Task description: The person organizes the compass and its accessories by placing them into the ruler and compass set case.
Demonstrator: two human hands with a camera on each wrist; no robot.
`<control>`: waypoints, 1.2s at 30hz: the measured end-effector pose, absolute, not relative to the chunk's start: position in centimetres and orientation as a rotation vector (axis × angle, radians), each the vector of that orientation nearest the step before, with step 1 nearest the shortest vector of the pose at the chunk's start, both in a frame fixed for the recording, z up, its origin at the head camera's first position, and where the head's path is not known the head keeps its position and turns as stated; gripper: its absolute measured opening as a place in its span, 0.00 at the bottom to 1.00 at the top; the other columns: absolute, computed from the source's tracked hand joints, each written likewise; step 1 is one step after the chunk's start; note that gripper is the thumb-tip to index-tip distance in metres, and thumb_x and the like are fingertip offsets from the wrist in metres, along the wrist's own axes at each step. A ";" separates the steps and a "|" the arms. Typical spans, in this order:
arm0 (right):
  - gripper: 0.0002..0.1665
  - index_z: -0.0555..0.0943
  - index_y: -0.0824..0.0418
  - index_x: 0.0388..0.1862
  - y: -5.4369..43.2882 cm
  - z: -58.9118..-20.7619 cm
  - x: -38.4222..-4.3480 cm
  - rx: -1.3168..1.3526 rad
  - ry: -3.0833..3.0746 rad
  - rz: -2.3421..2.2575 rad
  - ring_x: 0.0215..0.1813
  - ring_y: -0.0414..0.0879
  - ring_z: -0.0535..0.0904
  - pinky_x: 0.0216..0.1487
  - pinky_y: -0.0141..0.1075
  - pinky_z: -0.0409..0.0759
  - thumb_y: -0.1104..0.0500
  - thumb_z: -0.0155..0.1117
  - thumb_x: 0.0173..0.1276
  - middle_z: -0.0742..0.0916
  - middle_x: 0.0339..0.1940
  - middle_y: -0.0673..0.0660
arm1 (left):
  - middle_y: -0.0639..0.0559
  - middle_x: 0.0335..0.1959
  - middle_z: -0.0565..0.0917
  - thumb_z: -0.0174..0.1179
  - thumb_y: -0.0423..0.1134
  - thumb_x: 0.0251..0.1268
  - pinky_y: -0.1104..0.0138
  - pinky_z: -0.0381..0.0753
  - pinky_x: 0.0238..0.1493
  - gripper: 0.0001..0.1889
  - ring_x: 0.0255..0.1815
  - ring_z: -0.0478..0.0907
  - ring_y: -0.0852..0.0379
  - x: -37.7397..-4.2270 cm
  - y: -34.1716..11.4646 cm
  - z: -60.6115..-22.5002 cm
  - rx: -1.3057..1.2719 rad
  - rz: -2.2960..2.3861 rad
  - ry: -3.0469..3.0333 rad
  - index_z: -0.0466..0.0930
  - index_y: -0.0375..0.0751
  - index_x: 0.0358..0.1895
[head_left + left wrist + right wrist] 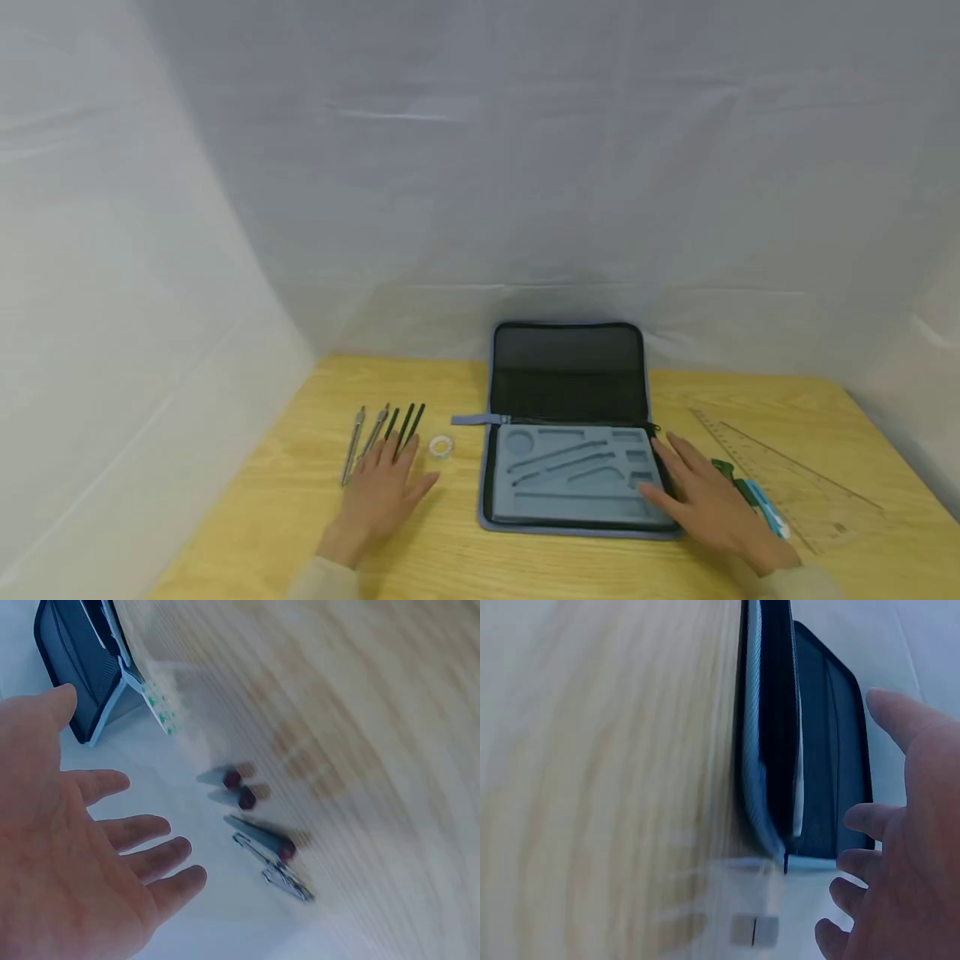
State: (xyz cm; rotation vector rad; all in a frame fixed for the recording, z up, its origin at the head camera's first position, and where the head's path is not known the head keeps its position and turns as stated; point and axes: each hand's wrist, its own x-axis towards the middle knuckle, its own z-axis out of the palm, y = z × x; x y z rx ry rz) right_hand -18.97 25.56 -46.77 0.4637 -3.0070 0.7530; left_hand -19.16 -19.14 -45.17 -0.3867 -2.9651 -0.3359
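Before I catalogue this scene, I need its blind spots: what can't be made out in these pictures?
- Head view: the near ends of the dark sticks, hidden by the left hand.
- Head view: markings on the clear triangle, too small to read.
- Head view: what the green item is; too small.
- Right wrist view: the rest of the case, cut off by the top edge.

- Ahead of the left hand point(381, 492): instruments point(353, 446) of shiny metal; pencils point(405, 426) dark, matt.
- Inward of the right hand point(708, 504): case point(487, 512) edged in ribbed cloth, tray point(577, 507) smooth, matt.
- Outward of it: set square point(836, 508), clear plastic.
- Under both: bench point(450, 558), grained wood, soft sheen.
- Beyond: sheeting point(465, 200), creased, faintly glossy.
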 end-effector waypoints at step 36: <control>0.49 0.59 0.56 0.75 17.9 -46.5 -21.1 0.684 -2.973 0.804 0.73 0.62 0.53 0.62 0.64 0.58 0.29 0.50 0.65 0.56 0.76 0.60 | 0.37 0.37 0.80 0.65 0.30 0.56 0.55 0.81 0.40 0.11 0.39 0.79 0.42 -20.9 -22.1 -44.8 -0.247 -0.370 -2.929 0.80 0.26 0.41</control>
